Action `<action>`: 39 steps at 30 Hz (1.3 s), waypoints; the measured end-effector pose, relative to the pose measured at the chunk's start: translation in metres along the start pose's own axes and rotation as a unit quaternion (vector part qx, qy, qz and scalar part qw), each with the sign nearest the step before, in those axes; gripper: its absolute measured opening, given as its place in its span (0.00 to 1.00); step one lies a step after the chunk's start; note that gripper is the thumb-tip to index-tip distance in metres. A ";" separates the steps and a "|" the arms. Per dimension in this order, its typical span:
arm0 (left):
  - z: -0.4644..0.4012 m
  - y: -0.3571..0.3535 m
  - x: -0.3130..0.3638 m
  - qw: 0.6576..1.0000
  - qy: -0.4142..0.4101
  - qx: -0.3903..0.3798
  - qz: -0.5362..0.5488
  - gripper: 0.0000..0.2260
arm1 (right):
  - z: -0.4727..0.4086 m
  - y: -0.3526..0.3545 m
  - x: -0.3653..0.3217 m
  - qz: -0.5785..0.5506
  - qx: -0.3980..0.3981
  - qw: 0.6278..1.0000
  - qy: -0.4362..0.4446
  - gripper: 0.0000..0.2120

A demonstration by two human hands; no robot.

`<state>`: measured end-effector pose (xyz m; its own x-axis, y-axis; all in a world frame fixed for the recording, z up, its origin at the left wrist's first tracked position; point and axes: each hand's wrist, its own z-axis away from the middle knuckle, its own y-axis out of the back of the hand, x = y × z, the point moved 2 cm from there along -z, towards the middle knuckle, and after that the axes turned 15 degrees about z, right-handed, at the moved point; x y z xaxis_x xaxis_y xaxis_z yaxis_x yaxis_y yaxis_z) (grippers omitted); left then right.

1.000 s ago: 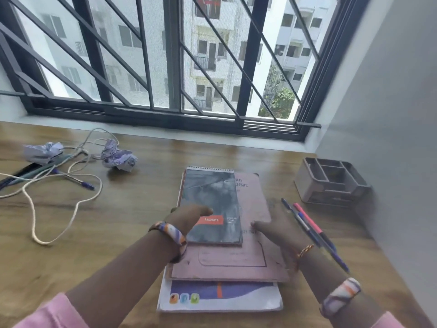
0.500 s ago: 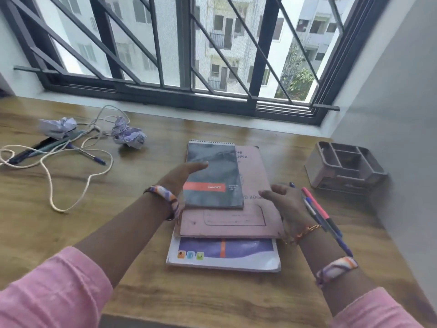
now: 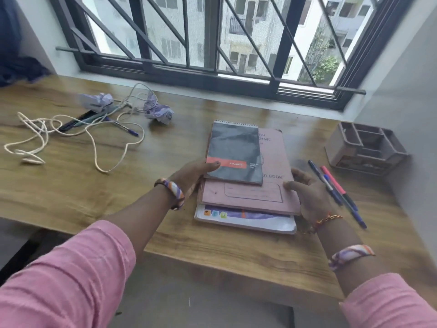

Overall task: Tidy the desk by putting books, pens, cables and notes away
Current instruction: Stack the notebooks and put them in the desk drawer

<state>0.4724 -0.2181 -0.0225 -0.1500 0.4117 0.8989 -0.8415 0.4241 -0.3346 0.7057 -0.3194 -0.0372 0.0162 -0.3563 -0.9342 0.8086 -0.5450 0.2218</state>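
Bare desk lies open between the tangled cable on the left and the stack of books at the middle. To the right, loose pens crowd the narrow strip just before the organizer, which sits close to the wall. Crumpled papers block the far left, near the window.
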 end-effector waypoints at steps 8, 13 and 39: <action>0.020 -0.001 -0.026 0.989 -0.079 0.059 -0.111 0.11 | 0.036 -0.009 0.008 0.176 0.175 0.968 0.046 0.17; 0.121 0.014 -0.078 0.970 -0.160 0.129 -0.129 0.11 | 0.157 -0.035 0.043 0.302 0.271 0.851 0.333 0.13; 0.150 0.139 -0.178 0.856 0.136 0.342 0.363 0.13 | 0.168 -0.083 0.216 -0.341 0.084 0.892 -0.285 0.13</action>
<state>0.3045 -0.3534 -0.1866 -0.7140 0.5788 0.3941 -0.6990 -0.5565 -0.4491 0.5435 -0.4784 -0.2110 -0.7863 -0.2005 -0.5844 0.4154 -0.8718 -0.2597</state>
